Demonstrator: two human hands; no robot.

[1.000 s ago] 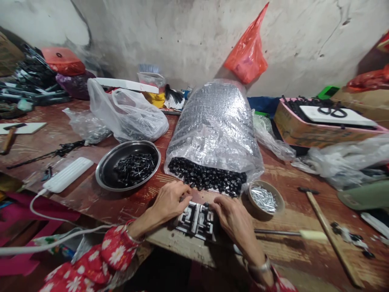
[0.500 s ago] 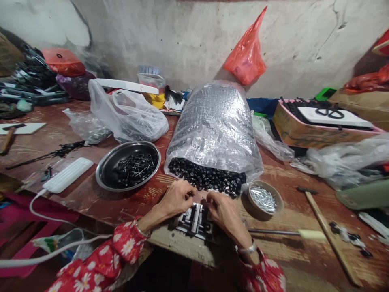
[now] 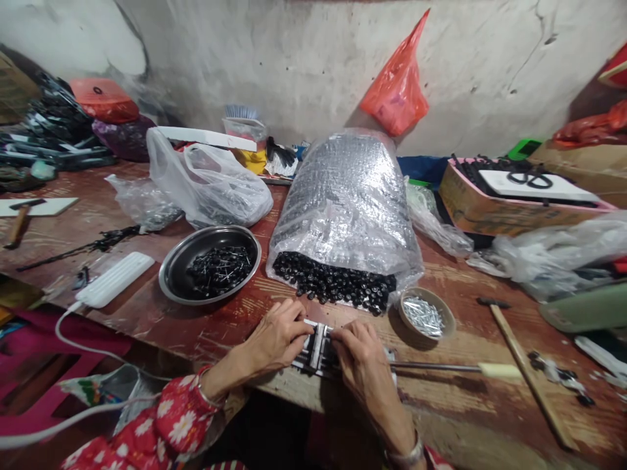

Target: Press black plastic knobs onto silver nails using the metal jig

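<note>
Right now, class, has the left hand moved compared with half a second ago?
Yes: judged against the silvery bag, the left hand has moved away from it, nearer the camera.

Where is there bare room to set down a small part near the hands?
The tabletop shows bare wood between the small bowl, the long-handled hammer and the pale-handled rod; another free patch lies between the metal pan and the left hand. It is crowded at the metal fixture, flanked by that hand and the right hand, with black pieces just beyond.
</note>
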